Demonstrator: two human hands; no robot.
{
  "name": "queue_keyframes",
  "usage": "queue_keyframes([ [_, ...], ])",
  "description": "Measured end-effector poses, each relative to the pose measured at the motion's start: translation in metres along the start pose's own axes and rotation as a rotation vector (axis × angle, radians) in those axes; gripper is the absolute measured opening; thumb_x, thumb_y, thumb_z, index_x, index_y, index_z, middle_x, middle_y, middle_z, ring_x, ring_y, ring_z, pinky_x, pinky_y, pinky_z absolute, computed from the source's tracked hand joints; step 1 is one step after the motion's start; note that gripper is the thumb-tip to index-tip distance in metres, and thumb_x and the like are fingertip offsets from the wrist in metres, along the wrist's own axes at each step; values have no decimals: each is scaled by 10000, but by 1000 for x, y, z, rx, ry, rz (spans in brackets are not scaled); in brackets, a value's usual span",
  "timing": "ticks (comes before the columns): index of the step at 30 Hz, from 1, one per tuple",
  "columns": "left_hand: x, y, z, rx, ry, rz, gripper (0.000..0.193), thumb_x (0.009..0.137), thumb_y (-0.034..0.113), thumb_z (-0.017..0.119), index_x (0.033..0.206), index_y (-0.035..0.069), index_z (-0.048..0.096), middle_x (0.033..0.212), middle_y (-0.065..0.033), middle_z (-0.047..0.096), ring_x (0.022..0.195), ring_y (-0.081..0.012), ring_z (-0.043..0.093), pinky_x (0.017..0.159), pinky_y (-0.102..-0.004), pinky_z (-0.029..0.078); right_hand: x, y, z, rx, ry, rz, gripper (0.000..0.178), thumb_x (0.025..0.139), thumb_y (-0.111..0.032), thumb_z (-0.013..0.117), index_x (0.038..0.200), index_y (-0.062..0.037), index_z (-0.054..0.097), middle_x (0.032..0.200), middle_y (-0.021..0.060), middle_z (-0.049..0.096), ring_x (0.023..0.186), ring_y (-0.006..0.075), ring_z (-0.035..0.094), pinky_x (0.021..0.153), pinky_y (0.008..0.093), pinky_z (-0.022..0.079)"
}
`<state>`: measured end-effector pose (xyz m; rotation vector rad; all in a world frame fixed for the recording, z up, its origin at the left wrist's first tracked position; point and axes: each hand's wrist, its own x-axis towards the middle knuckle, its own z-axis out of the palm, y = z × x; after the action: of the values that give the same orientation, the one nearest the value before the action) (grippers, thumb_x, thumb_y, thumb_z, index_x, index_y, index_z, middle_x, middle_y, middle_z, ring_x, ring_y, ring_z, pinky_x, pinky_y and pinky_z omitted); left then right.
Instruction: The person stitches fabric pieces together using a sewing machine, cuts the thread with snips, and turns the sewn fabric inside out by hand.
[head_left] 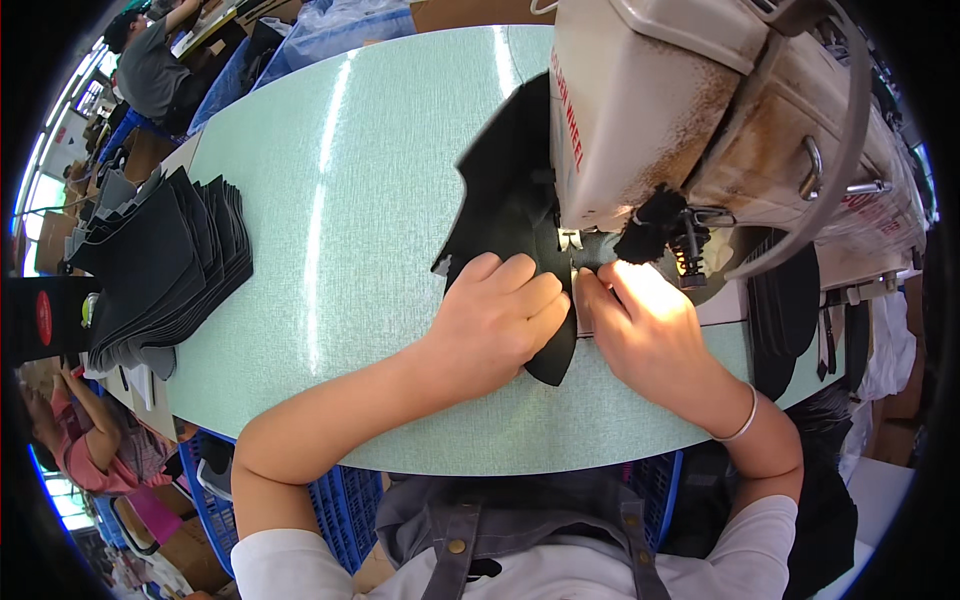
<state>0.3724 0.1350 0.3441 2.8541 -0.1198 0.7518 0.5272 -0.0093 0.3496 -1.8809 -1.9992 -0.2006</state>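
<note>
A black cut piece (515, 160), apparently leather or fabric with a shaped edge, lies partly under the head of a beige sewing machine (640, 110). Its pointed lower end sticks out below my left hand (503, 322), whose curled fingers grip the piece just left of the presser foot (570, 240). Close in front of the foot, my right hand (645, 318) is closed in a pinch under the bright machine lamp. What lies between its fingertips is too hidden to make out.
A stack of black and grey cut pieces (170, 260) stands at the left of the light green tabletop (390, 150). More black pieces (783, 310) hang at the right edge, near scissors (827, 340). Blue crates (350, 510) stand below. Other people (150, 75) sit farther off.
</note>
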Motion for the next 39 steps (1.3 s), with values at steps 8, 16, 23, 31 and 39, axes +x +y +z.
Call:
queue_keyframes([
  [8, 3, -2, 3, 26, 1, -32, 367, 575, 25, 661, 941, 47, 679, 829, 18, 570, 729, -175, 479, 619, -321, 352, 7, 3, 7, -79, 83, -60, 350, 746, -57, 648, 1068, 76, 621, 983, 151, 552, 690, 225, 604, 600, 319, 504],
  [16, 1, -1, 0, 3, -27, -106, 422, 538, 35, 706, 958, 65, 706, 856, 7, 617, 773, -186, 538, 642, -319, 382, -2, -9, -2, 73, 28, -3, 313, 732, -41, 649, 1023, 70, 619, 967, 145, 559, 697, 239, 598, 590, 327, 501],
  [23, 1, 3, 2, -89, 26, -200, 481, 492, -44, 690, 963, 50, 702, 907, -33, 652, 921, -252, 616, 728, -334, 523, 1, -10, 1, 67, 65, -19, 332, 713, -44, 651, 1025, 64, 617, 998, 164, 593, 729, 237, 606, 620, 329, 496],
  [31, 3, -1, 4, -112, 22, -272, 426, 545, -60, 676, 945, 82, 713, 866, -29, 658, 1006, -289, 647, 756, -346, 567, 4, -8, -3, -15, 41, -58, 403, 687, -48, 665, 1069, 64, 602, 1107, 203, 625, 795, 240, 627, 661, 322, 492],
  [39, 5, -14, 5, -133, 41, -257, 376, 604, -42, 672, 953, 91, 720, 884, -22, 665, 1037, -287, 644, 751, -343, 564, 2, 4, -2, -67, 66, -35, 339, 723, -53, 643, 1052, 25, 611, 992, 107, 652, 723, 205, 635, 602, 333, 464],
])
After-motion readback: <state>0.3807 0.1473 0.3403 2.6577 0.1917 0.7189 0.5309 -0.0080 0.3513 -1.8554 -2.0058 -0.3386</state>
